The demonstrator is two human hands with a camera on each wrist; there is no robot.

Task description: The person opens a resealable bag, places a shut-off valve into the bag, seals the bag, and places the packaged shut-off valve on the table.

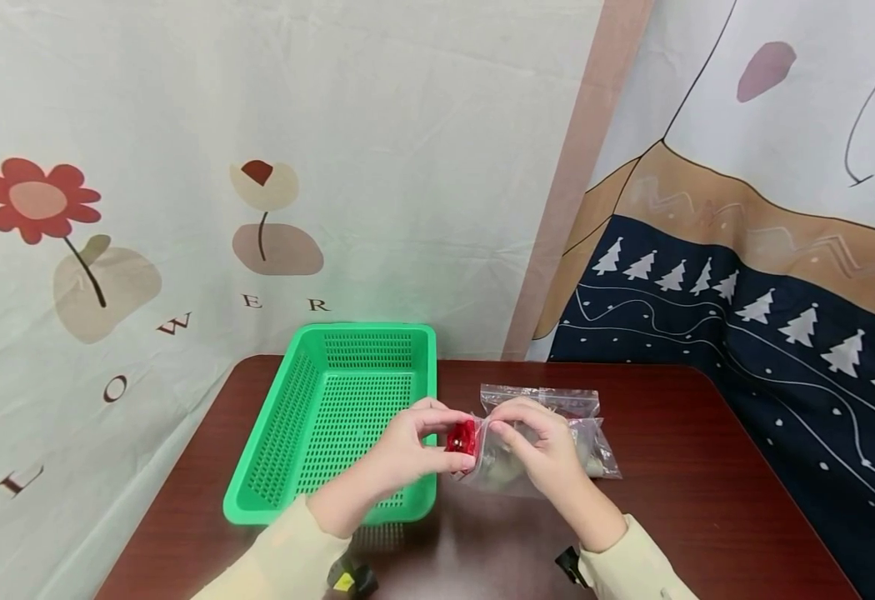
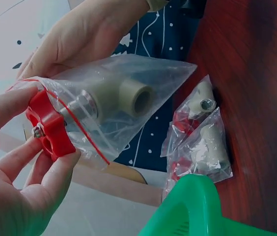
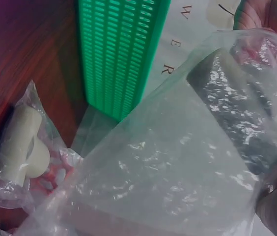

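Observation:
My left hand point(image 1: 407, 446) pinches the red handle point(image 2: 51, 125) of a pipe valve between thumb and fingers. The handle sticks out of the mouth of a clear zip bag point(image 1: 493, 479) with a red seal line. Inside the bag are the metal stem and the beige-grey valve body point(image 2: 110, 96), its round open end visible in the left wrist view. My right hand point(image 1: 546, 442) pinches the bag near its mouth, close to the left fingers. The right wrist view shows the bag's plastic point(image 3: 143, 167) close up, with most of the right hand out of sight.
A green perforated basket point(image 1: 431, 367) stands to the left on the dark red-brown table point(image 1: 692, 500). Behind and right of my hands lie more bagged valves point(image 2: 209, 152) with red handles. A printed cloth point(image 1: 422, 167) hangs behind the table.

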